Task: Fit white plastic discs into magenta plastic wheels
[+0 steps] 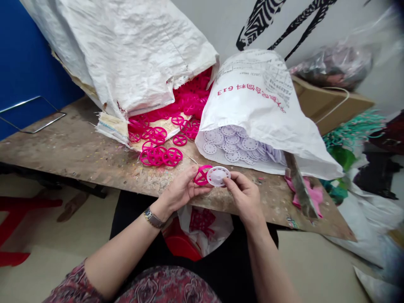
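Pink plastic wheel (200, 176), pinched in the fingers of the left hand (179, 187), sits partly behind a white disc (219, 176) clamped in right hand (248, 195) fingertips above the table (63, 147), both likely light, stiff, best rim-held

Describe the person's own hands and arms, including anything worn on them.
Both the left hand and right hand are ungloved. A silver-and-gold-toned metal band circles the left wrist; the right wrist is bare. The left sleeve is dark red with a swirling pattern.
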Motion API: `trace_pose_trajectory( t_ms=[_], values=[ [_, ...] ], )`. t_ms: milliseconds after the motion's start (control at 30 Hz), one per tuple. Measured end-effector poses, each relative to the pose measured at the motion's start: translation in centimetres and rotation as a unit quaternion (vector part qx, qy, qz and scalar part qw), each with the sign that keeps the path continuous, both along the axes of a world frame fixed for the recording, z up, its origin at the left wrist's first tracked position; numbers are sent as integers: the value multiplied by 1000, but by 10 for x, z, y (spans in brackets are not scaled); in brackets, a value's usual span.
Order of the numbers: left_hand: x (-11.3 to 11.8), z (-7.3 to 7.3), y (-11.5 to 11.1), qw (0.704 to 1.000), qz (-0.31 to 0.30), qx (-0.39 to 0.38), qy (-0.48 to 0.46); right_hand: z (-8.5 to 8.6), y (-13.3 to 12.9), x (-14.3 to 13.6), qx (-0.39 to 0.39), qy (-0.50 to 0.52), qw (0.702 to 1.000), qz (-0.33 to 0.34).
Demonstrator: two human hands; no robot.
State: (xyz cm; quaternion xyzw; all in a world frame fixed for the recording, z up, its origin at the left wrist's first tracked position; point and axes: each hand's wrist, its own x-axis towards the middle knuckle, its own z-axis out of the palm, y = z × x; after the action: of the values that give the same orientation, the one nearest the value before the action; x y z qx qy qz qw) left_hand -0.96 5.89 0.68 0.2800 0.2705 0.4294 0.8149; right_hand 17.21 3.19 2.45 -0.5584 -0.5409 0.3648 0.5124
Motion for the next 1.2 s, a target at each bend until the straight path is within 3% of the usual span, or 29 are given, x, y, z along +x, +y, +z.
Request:
trace_pose_trajectory(
  t_ms=[200, 400, 567, 667, 767, 900, 1000, 1200],
  values=[
    [9, -7, -8, 999, -34, -20, -23, -12, -10, -7, 21, -45, 999, -16],
    [10, -7, -13, 998, -58, -10, -22, -9, -16, -7, 48, -134, 990, 21],
    [11, -9, -13, 996, -87, 3, -2, -10, -18, -9, -21, -34, 998, 47],
    [10, -8, -13, 992, -73, 53, 87, -11, -20, -10, -51, 13, 998, 31],
    [6, -1, -13, 958, -25, 181, 222, -11, -22, -11, -56, 14, 998, 33],
    [0, 10, -14, 866, -29, 366, 340, -6, -26, -12, -50, -10, 998, 37],
    [1, 11, -16, 839, -36, 405, 361, -3, -28, -13, -40, -35, 998, 36],
    [10, -4, -22, 813, 14, 425, 398, -5, -31, -14, -29, -50, 998, 9]
  ],
)
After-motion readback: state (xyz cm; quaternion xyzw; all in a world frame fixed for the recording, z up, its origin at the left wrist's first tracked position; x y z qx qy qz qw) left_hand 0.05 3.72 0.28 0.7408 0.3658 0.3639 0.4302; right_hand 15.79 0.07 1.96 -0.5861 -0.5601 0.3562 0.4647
